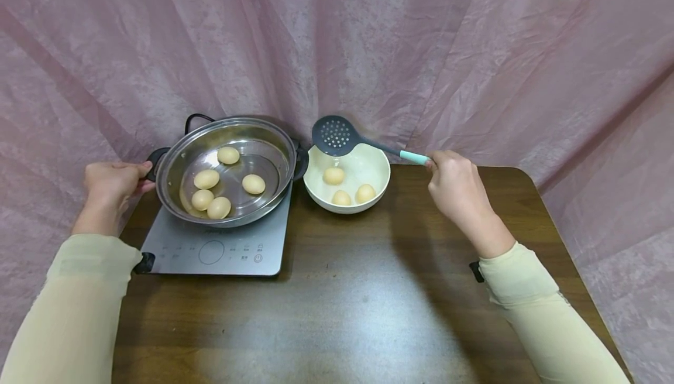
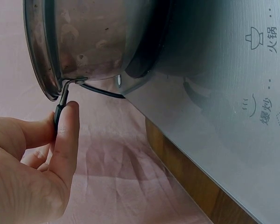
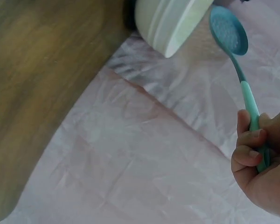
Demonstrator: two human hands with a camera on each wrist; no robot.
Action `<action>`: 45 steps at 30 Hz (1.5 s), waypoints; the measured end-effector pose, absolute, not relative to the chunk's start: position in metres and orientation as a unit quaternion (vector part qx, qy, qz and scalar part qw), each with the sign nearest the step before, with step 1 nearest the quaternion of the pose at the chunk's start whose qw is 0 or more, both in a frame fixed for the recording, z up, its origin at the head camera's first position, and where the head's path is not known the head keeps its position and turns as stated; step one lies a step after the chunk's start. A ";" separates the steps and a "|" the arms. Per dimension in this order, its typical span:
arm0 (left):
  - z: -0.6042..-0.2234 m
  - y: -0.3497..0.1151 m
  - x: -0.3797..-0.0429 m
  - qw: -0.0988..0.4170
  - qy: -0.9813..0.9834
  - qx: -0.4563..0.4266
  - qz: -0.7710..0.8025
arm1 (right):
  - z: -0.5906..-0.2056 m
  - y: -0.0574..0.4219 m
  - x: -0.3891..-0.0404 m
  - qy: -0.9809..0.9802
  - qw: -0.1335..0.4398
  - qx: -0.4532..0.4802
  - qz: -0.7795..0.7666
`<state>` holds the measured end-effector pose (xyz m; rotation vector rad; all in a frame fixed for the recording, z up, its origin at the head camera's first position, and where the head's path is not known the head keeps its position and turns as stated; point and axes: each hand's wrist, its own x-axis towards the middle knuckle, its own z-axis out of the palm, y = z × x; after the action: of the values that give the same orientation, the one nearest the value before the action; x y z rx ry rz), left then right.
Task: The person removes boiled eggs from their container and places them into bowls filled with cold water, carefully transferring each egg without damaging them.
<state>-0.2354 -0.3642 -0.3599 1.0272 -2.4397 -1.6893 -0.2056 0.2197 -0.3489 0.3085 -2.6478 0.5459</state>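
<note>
My left hand (image 1: 113, 182) pinches the black side handle (image 2: 59, 112) of a steel pot (image 1: 247, 214) between thumb and fingers. In the pot's shallow water lie several pale brown eggs (image 1: 254, 184). My right hand (image 1: 455, 182) grips the mint-green handle (image 3: 250, 105) of a slotted skimmer. The skimmer's dark perforated head (image 1: 334, 136) is held over the back rim of a cream bowl (image 1: 347, 207), with nothing on it. Inside that bowl sit three eggs (image 1: 365, 193).
Beneath the pot is a grey induction cooker (image 1: 210, 255) with a touch panel at its front. A dark cord (image 1: 197, 117) loops behind the pot. Everything stands on a brown wooden table (image 1: 337, 314), with a pink curtain (image 1: 368, 50) hanging behind it.
</note>
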 end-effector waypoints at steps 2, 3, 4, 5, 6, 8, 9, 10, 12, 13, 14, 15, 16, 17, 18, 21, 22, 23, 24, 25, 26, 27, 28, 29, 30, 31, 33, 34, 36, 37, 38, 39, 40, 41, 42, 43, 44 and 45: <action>-0.360 -0.364 -0.236 0.003 -0.777 0.324 -0.540 | -0.344 0.217 -0.206 -0.948 0.222 0.110 0.197; -0.359 -0.364 -0.236 0.003 -0.777 0.323 -0.540 | -0.342 0.216 -0.206 -0.947 0.230 0.108 0.198; -0.360 -0.364 -0.237 0.004 -0.776 0.323 -0.541 | -0.339 0.214 -0.206 -0.945 0.236 0.105 0.202; -0.360 -0.364 -0.237 0.005 -0.775 0.322 -0.543 | -0.337 0.212 -0.206 -0.943 0.242 0.101 0.207; -0.360 -0.364 -0.237 0.006 -0.775 0.322 -0.544 | -0.334 0.210 -0.206 -0.940 0.247 0.096 0.212; -0.360 -0.363 -0.237 0.006 -0.772 0.324 -0.547 | -0.329 0.205 -0.205 -0.934 0.262 0.090 0.224; -0.360 -0.363 -0.237 0.007 -0.772 0.325 -0.546 | -0.327 0.202 -0.205 -0.931 0.270 0.089 0.230; -0.360 -0.364 -0.237 0.006 -0.772 0.326 -0.546 | -0.325 0.199 -0.205 -0.927 0.279 0.089 0.236; -0.360 -0.364 -0.237 0.006 -0.771 0.326 -0.547 | -0.322 0.193 -0.204 -0.919 0.296 0.091 0.244; -0.360 -0.364 -0.236 0.005 -0.772 0.324 -0.547 | -0.321 0.189 -0.203 -0.915 0.304 0.095 0.247; -0.360 -0.364 -0.236 0.006 -0.774 0.322 -0.546 | -0.320 0.186 -0.202 -0.912 0.310 0.098 0.249; -0.360 -0.364 -0.235 0.006 -0.776 0.319 -0.544 | -0.319 0.183 -0.202 -0.910 0.314 0.100 0.251; -0.360 -0.364 -0.235 0.007 -0.776 0.318 -0.544 | -0.317 0.180 -0.201 -0.909 0.315 0.103 0.252; -0.360 -0.364 -0.235 0.007 -0.777 0.316 -0.544 | -0.316 0.177 -0.201 -0.908 0.316 0.106 0.252; -0.359 -0.364 -0.235 0.007 -0.778 0.314 -0.543 | -0.314 0.174 -0.201 -0.908 0.317 0.110 0.251; -0.359 -0.364 -0.235 0.005 -0.780 0.313 -0.542 | -0.310 0.164 -0.201 -0.908 0.317 0.120 0.245; -0.359 -0.364 -0.235 0.004 -0.780 0.313 -0.542 | -0.309 0.160 -0.201 -0.909 0.316 0.123 0.244; -0.359 -0.364 -0.235 0.003 -0.780 0.313 -0.541 | -0.308 0.157 -0.201 -0.909 0.316 0.128 0.240; -0.359 -0.364 -0.235 0.002 -0.781 0.313 -0.541 | -0.307 0.153 -0.201 -0.909 0.315 0.133 0.236; -0.359 -0.364 -0.235 0.002 -0.781 0.313 -0.540 | -0.306 0.150 -0.201 -0.910 0.314 0.138 0.233; -0.360 -0.365 -0.235 0.002 -0.780 0.313 -0.542 | -0.306 0.146 -0.201 -0.910 0.313 0.144 0.229; -0.360 -0.365 -0.235 0.002 -0.780 0.314 -0.542 | -0.306 0.142 -0.201 -0.911 0.312 0.151 0.225; -0.360 -0.365 -0.235 0.002 -0.780 0.315 -0.541 | -0.306 0.139 -0.202 -0.911 0.310 0.158 0.221; -0.360 -0.365 -0.235 0.001 -0.780 0.316 -0.539 | -0.306 0.136 -0.202 -0.912 0.308 0.165 0.216; -0.360 -0.365 -0.235 0.002 -0.780 0.317 -0.539 | -0.307 0.132 -0.202 -0.913 0.306 0.170 0.211; -0.360 -0.365 -0.235 0.002 -0.781 0.317 -0.538 | -0.307 0.129 -0.202 -0.914 0.303 0.176 0.207; -0.361 -0.365 -0.234 0.002 -0.784 0.318 -0.534 | -0.310 0.124 -0.203 -0.917 0.292 0.185 0.197; -0.361 -0.364 -0.234 0.003 -0.783 0.318 -0.534 | -0.311 0.121 -0.203 -0.920 0.286 0.188 0.192; -0.361 -0.364 -0.234 0.006 -0.782 0.317 -0.537 | -0.314 0.116 -0.203 -0.925 0.272 0.193 0.181; -0.361 -0.364 -0.234 0.007 -0.781 0.317 -0.538 | -0.315 0.114 -0.203 -0.927 0.265 0.196 0.176; -0.361 -0.363 -0.234 0.008 -0.779 0.318 -0.541 | -0.316 0.112 -0.204 -0.930 0.260 0.199 0.169; -0.361 -0.363 -0.234 0.009 -0.776 0.318 -0.544 | -0.318 0.110 -0.204 -0.931 0.255 0.202 0.163; -0.361 -0.363 -0.234 0.010 -0.775 0.319 -0.546 | -0.319 0.108 -0.204 -0.933 0.252 0.204 0.156; -0.360 -0.363 -0.234 0.010 -0.774 0.319 -0.547 | -0.321 0.106 -0.205 -0.934 0.251 0.207 0.149; -0.360 -0.362 -0.234 0.011 -0.773 0.320 -0.548 | -0.322 0.105 -0.206 -0.934 0.250 0.210 0.145; -0.360 -0.362 -0.234 0.011 -0.772 0.320 -0.549 | -0.324 0.103 -0.206 -0.934 0.249 0.212 0.141; -0.359 -0.362 -0.234 0.011 -0.772 0.320 -0.549 | -0.325 0.101 -0.207 -0.935 0.250 0.214 0.135; -0.359 -0.362 -0.234 0.011 -0.772 0.320 -0.549 | -0.326 0.100 -0.208 -0.935 0.251 0.216 0.130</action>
<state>-0.2341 -0.3616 -0.3593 0.9973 -2.4084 -1.7127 -0.2078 0.1001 -0.3263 0.5886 -2.5439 0.3552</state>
